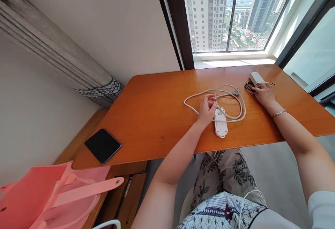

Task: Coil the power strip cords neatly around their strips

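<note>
A white power strip (220,126) lies lengthwise near the table's front edge, showing its back. Its white cord (243,105) is looped loosely over and behind it. My left hand (208,108) has curled fingers closed on the cord beside the strip's far end. Farther right, a second, off-white power strip (256,78) lies near the back corner with a bundled black cord (249,85) at its left. My right hand (265,93) is closed over this strip's near end, fingertips by the black cord. The palm hides part of that strip.
A black phone (103,146) lies at the left of the wooden table (157,114). Pink bags (65,194) stand below the table's left edge, beside wooden drawers (132,201). Behind the table is a window (235,20); a tied curtain (102,89) hangs left.
</note>
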Action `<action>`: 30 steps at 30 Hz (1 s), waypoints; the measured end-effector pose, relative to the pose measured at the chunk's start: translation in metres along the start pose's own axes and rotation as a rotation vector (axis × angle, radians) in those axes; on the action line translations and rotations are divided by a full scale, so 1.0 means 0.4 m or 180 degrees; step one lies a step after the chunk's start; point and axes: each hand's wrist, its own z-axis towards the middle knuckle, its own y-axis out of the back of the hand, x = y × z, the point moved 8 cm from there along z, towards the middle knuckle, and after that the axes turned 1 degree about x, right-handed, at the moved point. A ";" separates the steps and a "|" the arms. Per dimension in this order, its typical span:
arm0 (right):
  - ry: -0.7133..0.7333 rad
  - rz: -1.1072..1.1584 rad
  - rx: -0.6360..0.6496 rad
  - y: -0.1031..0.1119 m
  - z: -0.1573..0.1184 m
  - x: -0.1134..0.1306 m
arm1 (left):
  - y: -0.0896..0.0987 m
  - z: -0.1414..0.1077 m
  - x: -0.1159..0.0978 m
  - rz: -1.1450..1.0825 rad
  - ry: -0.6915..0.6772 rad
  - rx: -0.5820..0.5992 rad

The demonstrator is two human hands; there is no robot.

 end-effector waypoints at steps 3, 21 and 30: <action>-0.0052 0.0053 -0.0051 -0.003 0.014 -0.014 | 0.002 0.002 0.002 0.0006 0.0041 0.0004; -0.0463 0.0738 -0.0233 -0.013 0.076 0.050 | 0.001 0.010 0.005 0.0172 -0.0004 0.0007; 0.0020 0.2435 -0.0349 0.056 0.045 0.349 | 0.058 0.034 -0.008 0.0621 -0.0143 -0.0268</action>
